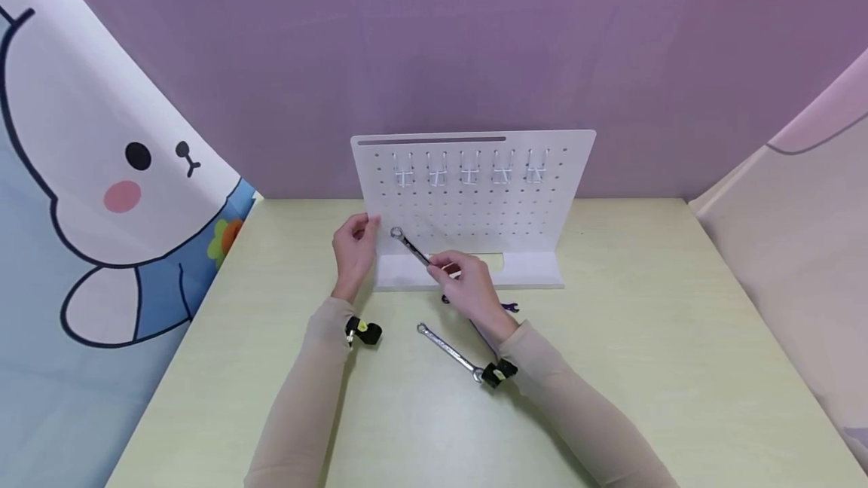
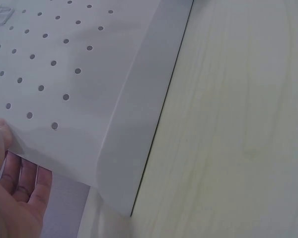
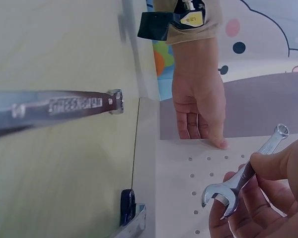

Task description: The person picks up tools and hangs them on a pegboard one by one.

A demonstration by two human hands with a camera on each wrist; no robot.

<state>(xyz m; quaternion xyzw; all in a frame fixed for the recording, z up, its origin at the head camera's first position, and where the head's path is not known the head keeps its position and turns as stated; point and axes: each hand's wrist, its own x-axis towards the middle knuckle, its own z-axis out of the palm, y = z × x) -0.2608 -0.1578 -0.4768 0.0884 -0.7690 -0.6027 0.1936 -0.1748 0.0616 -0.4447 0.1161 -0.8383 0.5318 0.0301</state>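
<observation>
A white pegboard [image 1: 475, 205] stands upright on its flat base. At its left edge is my left hand [image 1: 356, 254], gripping it; in the left wrist view the thumb lies on the front face and the other fingers of that hand [image 2: 20, 198] sit behind the edge. My right hand [image 1: 471, 291] pinches a silver combination wrench [image 1: 411, 248] in front of the board's lower part. The right wrist view shows the held wrench [image 3: 244, 174] with its open end toward the palm and its ring end pointing away. Several metal hooks [image 1: 469, 172] hang in a row near the board's top.
Another combination wrench [image 1: 447, 349] lies on the table [image 1: 644, 322] below my right hand. Partly hidden under that hand and wrist are more wrenches, one with a dark end [image 1: 510, 307] showing. A purple backdrop [image 1: 434, 44] hangs behind the board.
</observation>
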